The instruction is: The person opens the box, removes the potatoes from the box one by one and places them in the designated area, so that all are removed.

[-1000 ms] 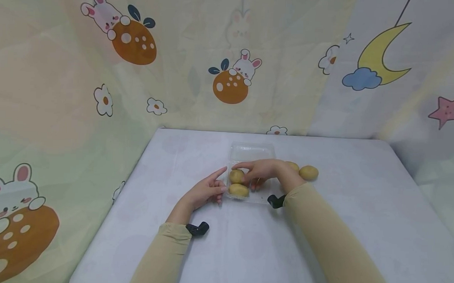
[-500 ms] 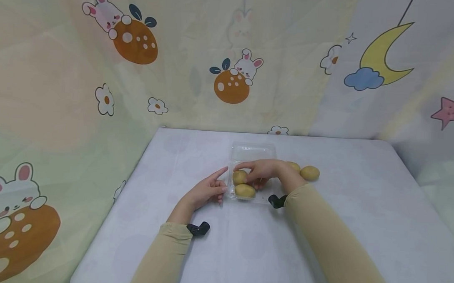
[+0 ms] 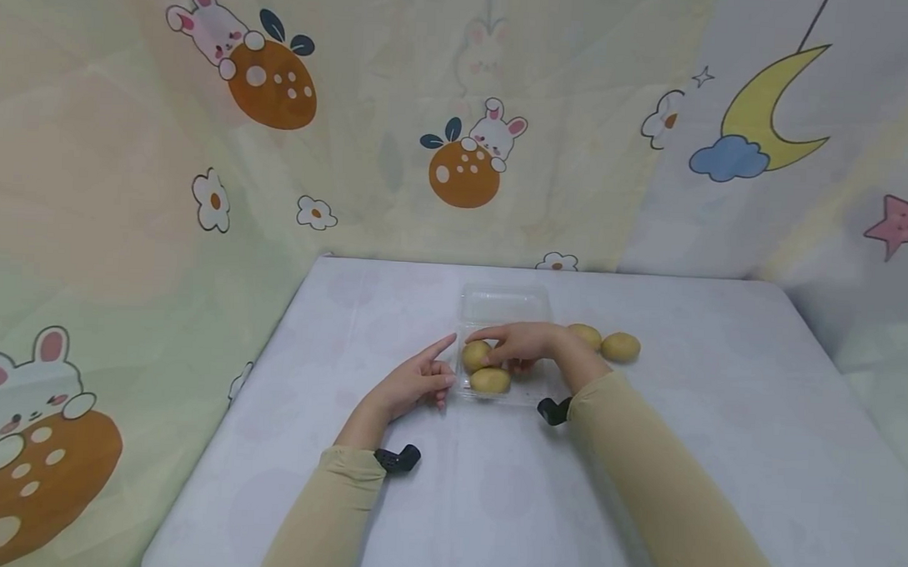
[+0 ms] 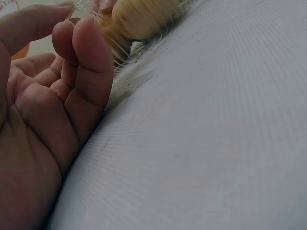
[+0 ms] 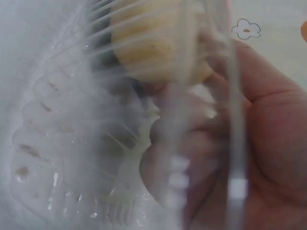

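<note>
A clear plastic clamshell box (image 3: 521,392) lies with its lid (image 3: 506,304) folded back, and two yellow potatoes sit in its left half. My right hand (image 3: 523,343) reaches into the box and pinches the rear potato (image 3: 476,356), index finger along its far side and thumb at its near right. The front potato (image 3: 490,381) lies just below it; in the right wrist view a potato (image 5: 148,43) shows through the ribbed wall. My left hand (image 3: 413,382) rests at the box's left edge, index finger extended, the other fingers loosely bent and holding nothing.
Two more potatoes lie right of the box on the white-covered table (image 3: 688,458): one (image 3: 587,336) partly behind my right wrist, the other (image 3: 620,348) beside it. A printed cloth (image 3: 384,147) hangs behind the table.
Both potatoes in the box have shifted to the right, the front one more; the rear one has since come slightly back left. My left hand stays at the box's edge.
</note>
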Tool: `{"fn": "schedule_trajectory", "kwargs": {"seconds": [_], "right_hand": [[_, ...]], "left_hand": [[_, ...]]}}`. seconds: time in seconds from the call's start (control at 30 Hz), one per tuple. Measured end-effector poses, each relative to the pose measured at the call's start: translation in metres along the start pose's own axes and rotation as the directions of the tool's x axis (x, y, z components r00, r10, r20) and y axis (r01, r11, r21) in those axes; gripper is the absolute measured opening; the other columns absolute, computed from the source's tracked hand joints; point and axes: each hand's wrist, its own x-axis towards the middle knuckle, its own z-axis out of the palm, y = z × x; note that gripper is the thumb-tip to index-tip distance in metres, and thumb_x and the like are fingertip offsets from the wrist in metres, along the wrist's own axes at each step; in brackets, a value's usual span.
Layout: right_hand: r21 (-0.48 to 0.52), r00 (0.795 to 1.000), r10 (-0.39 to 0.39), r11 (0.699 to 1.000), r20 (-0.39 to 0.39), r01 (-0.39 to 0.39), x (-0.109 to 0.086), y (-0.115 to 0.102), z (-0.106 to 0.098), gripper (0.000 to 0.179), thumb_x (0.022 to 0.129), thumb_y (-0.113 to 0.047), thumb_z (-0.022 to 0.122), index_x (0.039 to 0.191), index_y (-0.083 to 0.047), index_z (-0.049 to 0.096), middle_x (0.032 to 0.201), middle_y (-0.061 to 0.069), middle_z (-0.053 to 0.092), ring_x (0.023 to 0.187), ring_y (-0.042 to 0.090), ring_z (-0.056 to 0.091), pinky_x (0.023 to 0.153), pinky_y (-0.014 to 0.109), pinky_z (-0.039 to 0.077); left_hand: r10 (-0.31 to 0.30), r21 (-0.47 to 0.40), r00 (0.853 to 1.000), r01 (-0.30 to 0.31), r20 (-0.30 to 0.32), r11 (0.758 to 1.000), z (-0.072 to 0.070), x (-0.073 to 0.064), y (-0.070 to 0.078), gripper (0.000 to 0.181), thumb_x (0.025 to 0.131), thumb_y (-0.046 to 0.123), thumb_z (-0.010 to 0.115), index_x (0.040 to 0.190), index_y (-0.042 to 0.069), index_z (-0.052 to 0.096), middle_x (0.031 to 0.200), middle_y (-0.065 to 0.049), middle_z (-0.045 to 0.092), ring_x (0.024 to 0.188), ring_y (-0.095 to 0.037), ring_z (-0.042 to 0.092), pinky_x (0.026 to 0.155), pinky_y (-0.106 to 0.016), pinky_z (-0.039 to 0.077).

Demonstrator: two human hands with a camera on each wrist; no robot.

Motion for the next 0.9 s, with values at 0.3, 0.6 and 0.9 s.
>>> {"fn": "schedule_trajectory", "kwargs": {"seconds": [0.3, 0.6, 0.9], "right_hand": [[-0.062, 0.998, -0.029, 0.998, -0.057, 0.026, -0.0024, -0.0025, -0.0012, 0.052, 0.089, -0.052, 0.067, 0.138, -0.046, 0.051, 0.122, 0.005, 0.056, 0.054, 0.018, 0.038, 0.050, 0.027, 0.036], [-0.083, 0.993, -0.043, 0.996, -0.109, 0.034, -0.0033, -0.0034, -0.0010, 0.052, 0.086, -0.049, 0.071, 0.135, -0.044, 0.055, 0.121, 0.004, 0.058, 0.051, 0.016, 0.038, 0.049, 0.026, 0.035], [-0.103, 0.989, -0.040, 0.994, -0.144, 0.025, -0.0065, -0.0051, -0.0024, 0.052, 0.083, -0.053, 0.074, 0.131, -0.049, 0.057, 0.122, 0.003, 0.057, 0.051, 0.017, 0.039, 0.048, 0.025, 0.036]], "left_hand": [[-0.008, -0.006, 1.000, 0.008, -0.007, 1.000, 0.0010, 0.0013, -0.0003, 0.080, 0.094, 0.011, 0.066, 0.157, 0.033, 0.022, 0.089, -0.002, 0.060, 0.067, -0.014, 0.054, 0.065, -0.030, 0.056], [-0.011, 0.006, 1.000, 0.011, -0.007, 1.000, 0.0012, 0.0009, -0.0007, 0.080, 0.094, 0.011, 0.066, 0.158, 0.033, 0.021, 0.088, -0.002, 0.060, 0.067, -0.014, 0.054, 0.065, -0.030, 0.056], [0.003, 0.003, 1.000, -0.003, 0.004, 1.000, 0.0008, 0.0001, 0.0003, 0.080, 0.095, 0.009, 0.064, 0.158, 0.030, 0.019, 0.088, -0.002, 0.060, 0.066, -0.012, 0.054, 0.064, -0.030, 0.056]]}}
